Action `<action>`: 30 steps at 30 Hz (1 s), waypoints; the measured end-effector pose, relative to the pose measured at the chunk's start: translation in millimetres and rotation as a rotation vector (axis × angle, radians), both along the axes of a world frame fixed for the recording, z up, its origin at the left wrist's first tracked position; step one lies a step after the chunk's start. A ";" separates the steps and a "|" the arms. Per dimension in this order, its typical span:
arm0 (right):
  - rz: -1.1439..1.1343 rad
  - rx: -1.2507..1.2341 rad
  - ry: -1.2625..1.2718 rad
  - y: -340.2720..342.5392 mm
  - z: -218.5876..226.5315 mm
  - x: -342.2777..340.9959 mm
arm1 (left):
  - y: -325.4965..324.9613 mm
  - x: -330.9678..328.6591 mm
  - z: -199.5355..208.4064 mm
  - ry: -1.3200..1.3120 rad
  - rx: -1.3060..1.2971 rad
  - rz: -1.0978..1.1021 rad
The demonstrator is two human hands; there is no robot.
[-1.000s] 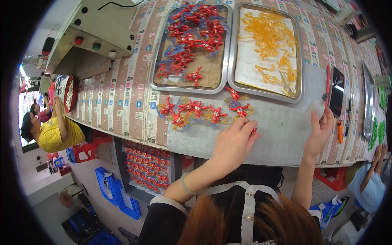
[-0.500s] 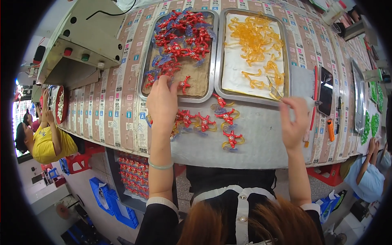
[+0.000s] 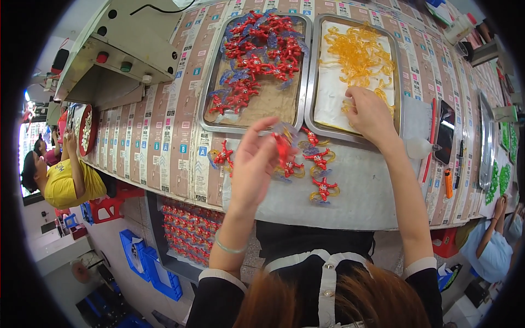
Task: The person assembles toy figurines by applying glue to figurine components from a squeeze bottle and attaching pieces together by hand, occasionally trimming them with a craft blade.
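My left hand (image 3: 257, 158) is raised over the grey mat in front of the left tray. Its thumb and fingers grip a red toy figure (image 3: 283, 148) with a clear bluish part. My right hand (image 3: 372, 116) reaches into the right metal tray (image 3: 310, 104), fingertips pinched at a translucent yellow piece (image 3: 345, 107), partly hidden by the fingers. More yellow pieces (image 3: 358, 52) are heaped there on white paper. Several red figures with blue parts (image 3: 268, 49) fill much of the left tray (image 3: 206, 117). On the mat lie finished-looking figures with yellow and blue parts (image 3: 324, 188).
A white squeeze bottle (image 3: 418, 148) lies beside my right forearm. Past it are a red stick (image 3: 429, 136), a phone (image 3: 444, 134) and an orange lighter (image 3: 448, 183). A metal machine (image 3: 120, 52) stands at left. Below the table edge is a crate of figures (image 3: 188, 235). Co-workers sit at both sides.
My left hand has lifted a red figure out of the left tray and brought it back over the mat. My right hand has moved from beside the trays into the yellow pieces, uncovering the bottle.
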State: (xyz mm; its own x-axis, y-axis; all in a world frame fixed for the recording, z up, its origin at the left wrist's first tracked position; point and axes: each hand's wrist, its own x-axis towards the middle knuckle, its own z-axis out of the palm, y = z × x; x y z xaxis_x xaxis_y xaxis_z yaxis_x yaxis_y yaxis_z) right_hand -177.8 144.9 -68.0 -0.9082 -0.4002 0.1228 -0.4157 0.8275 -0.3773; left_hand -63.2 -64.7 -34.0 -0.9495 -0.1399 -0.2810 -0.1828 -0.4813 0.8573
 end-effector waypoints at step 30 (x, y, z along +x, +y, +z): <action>-0.126 -1.242 -0.630 15.8 55.3 161.9 | 63.1 48.9 13.6 -0.190 0.408 -0.373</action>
State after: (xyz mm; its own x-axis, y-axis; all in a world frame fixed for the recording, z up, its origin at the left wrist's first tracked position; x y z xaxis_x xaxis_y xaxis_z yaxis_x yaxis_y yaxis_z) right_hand -15.9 160.7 -12.7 -0.9639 -0.2446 -0.1051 0.1476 -0.1627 -0.9756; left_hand -14.3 -1.6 -20.4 -0.8416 0.3493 -0.4120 -0.5355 -0.6394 0.5518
